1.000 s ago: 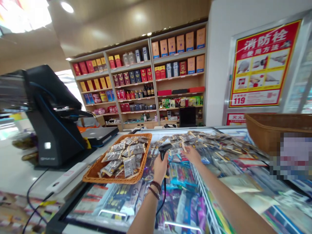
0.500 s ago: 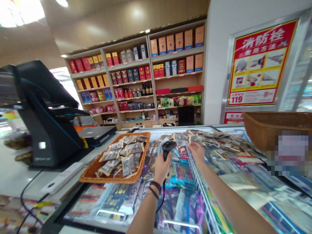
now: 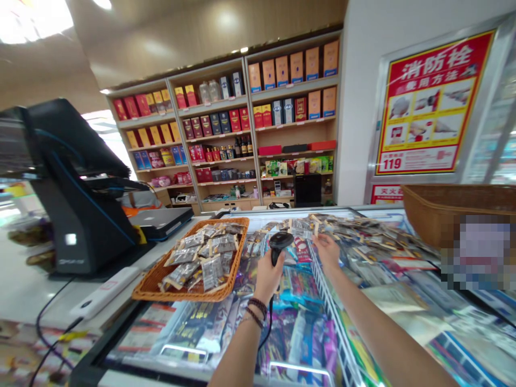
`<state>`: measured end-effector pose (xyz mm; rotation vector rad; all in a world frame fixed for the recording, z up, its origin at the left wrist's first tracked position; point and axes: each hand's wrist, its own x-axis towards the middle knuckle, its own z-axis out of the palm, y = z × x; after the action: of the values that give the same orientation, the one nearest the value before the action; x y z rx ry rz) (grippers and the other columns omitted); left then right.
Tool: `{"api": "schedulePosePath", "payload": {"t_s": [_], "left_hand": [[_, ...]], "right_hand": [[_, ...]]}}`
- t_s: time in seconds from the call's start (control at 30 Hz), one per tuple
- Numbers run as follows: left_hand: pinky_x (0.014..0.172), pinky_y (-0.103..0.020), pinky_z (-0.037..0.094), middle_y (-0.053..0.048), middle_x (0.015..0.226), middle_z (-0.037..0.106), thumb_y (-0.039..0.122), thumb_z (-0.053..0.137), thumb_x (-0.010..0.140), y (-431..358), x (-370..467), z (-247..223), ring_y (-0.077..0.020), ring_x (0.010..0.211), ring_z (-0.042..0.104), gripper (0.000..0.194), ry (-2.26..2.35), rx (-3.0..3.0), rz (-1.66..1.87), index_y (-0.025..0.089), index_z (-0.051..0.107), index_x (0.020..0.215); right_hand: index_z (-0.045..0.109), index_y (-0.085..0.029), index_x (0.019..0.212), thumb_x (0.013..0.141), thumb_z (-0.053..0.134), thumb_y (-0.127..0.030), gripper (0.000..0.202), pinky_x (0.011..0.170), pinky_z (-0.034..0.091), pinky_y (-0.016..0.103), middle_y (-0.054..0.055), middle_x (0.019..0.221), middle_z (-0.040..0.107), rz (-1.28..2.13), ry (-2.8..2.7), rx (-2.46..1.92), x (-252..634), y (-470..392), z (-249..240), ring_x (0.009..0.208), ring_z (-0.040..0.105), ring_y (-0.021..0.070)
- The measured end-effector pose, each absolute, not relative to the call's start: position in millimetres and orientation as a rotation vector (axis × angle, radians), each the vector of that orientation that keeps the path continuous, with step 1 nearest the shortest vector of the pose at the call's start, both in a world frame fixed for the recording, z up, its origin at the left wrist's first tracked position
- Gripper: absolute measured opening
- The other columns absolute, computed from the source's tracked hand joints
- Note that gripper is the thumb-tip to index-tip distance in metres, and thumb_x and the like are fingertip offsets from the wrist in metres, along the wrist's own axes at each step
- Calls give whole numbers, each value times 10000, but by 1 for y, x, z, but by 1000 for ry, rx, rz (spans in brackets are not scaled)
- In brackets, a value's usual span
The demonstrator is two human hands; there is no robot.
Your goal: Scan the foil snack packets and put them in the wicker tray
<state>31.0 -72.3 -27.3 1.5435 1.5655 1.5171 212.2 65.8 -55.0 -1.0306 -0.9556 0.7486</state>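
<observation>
Red-yellow wall poster [image 3: 435, 105] — "消防栓", below it "使用方法", number "119" at bottom left. Sign beneath [image 3: 387, 193] — "灭火", rest hidden. Shelf-box lettering too small.

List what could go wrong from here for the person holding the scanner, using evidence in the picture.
1. The right hand pinches a small packet by its edge, so it might slip and get lost among the similar loose packets.
2. The black cord hanging from the scanner in the left hand could snag if that arm swings.
3. The wicker basket, heaped with packets, sits near the left hand; a knock might spill some.
</observation>
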Motion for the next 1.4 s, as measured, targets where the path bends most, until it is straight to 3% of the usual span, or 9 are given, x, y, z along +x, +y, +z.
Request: {"api": "schedulePosePath", "payload": {"t_s": [0.2,0.47,0.73,0.87,1.03,1.23,1.4], "left_hand": [[531,-284,418,-3,553,565,680,610,917,-76,32,-22,-180,493,570,465,1563,1479,1560,234,574,792],[473,-244,432,27,602,562,724,629,887,-79,9,9,-132,463,564,516,1546,1277,1715,225,530,807],[505,-245,418,7,636,601,656,633,930,-113,-89,61,-141,492,582,460,1845,1269,1803,224,546,798],[520,-249,427,3,636,608,558,627,957,-134,-134,75,-155,509,608,384,2002,1189,1839,221,550,790],[563,-261,443,11,625,618,535,634,955,-159,-169,69,-162,511,617,357,2156,1100,1859,224,568,793],[569,-268,439,6,641,621,505,630,955,-173,-173,56,-166,517,615,331,2203,1075,1841,225,564,793],[543,-264,446,13,622,606,525,622,953,-161,-135,60,-151,488,599,359,2057,1129,1849,226,531,775]], "right_hand": [[722,-224,817,597,895,-580,452,579,558,340,63,626,768,863,-924,-1087,213,59,-48,683,786,314],[661,-244,711,665,815,-207,164,481,544,276,38,595,749,1188,-606,-1088,186,77,-33,682,797,267],[627,-237,717,701,841,-250,215,312,378,214,115,708,800,1389,-738,-937,72,84,12,730,819,299],[619,-242,692,735,824,-238,209,350,425,227,107,680,790,1496,-868,-879,-4,75,40,771,828,309],[696,-215,754,784,836,-259,150,496,547,241,103,804,830,1659,-1217,-724,-64,53,50,865,839,285],[773,-219,854,828,764,-236,33,743,644,308,92,964,859,1656,-1279,-696,-37,48,29,963,835,261],[787,-218,794,792,746,-156,74,699,638,275,75,843,845,1554,-1108,-788,51,69,12,818,816,221]]}}
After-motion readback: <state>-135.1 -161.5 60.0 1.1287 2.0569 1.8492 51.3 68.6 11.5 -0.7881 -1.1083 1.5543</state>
